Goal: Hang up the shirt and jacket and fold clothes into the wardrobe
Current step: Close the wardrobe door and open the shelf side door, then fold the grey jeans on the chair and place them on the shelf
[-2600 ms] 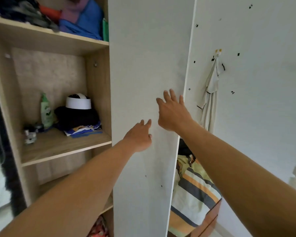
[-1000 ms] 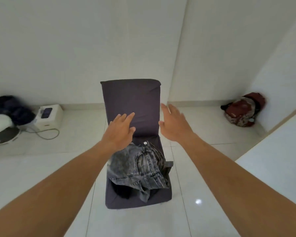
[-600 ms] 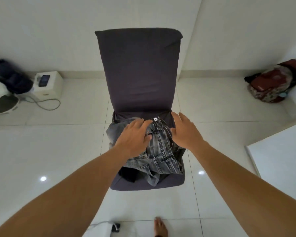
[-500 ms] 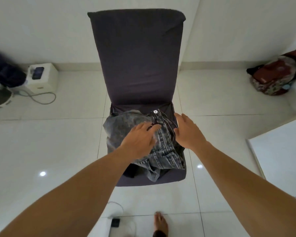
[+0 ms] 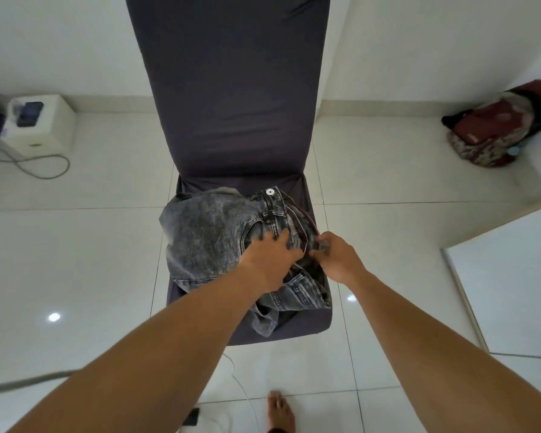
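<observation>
Since the grey jeans (image 5: 219, 242) lie crumpled on the dark chair (image 5: 231, 104) seat, both hands gather the waistband: left hand (image 5: 270, 257) fingers pressed into denim, right hand (image 5: 338, 256) pinching its edge, probably for lifting.

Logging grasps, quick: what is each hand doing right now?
Left hand: closed on the grey jeans.
Right hand: fingers pinching the jeans' waistband.

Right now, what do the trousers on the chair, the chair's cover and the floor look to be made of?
Trousers: grey acid-washed denim, judging by the mottling, stitched seams and metal button. Chair cover: dark matte stretch fabric, smooth and snug, probably a slipcover. Floor: glossy pale tiles, with grout lines and lamp reflections; ceramic or stone, unclear.
</observation>
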### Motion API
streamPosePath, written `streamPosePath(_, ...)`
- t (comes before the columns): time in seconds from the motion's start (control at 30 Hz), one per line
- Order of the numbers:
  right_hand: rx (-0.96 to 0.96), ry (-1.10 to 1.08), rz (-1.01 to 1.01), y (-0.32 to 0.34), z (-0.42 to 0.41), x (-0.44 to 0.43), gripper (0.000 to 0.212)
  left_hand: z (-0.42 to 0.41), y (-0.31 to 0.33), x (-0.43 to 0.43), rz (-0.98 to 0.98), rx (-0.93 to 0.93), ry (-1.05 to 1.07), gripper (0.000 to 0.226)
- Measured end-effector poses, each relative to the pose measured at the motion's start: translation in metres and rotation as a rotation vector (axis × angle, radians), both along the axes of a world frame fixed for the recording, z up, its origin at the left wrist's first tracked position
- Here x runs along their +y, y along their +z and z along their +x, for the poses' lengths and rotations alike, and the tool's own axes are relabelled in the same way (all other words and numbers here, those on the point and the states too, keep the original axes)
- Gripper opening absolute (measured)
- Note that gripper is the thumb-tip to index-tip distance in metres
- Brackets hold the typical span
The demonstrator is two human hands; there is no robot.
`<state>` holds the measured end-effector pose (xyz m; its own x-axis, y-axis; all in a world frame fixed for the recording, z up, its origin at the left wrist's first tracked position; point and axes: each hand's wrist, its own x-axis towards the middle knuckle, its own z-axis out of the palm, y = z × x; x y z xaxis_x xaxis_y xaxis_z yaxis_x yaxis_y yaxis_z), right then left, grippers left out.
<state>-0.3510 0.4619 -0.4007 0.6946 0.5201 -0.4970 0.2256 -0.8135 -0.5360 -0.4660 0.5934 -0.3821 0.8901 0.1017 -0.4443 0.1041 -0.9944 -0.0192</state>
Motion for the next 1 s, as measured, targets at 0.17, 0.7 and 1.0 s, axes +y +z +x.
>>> streamPosePath(0.17, 0.068, -0.106, 0.038, 0.014, -0.001, 0.011, 0.002, -0.016, 0.035, 0.023, -0.136, -0.078, 0.025, 0.054)
streamPosePath(0.7, 0.369, -0.383, 0.462, 0.244, -0.016, 0.037, 0.011, -0.101, 0.276, 0.155, -0.411, -0.557, 0.581, 0.029)
streamPosePath(1.0, -0.271, 0.022, 0.507, 0.454, -0.020, 0.020, 0.011, -0.126, 0.480, 0.173, -0.409, -0.830, 0.651, 0.026)
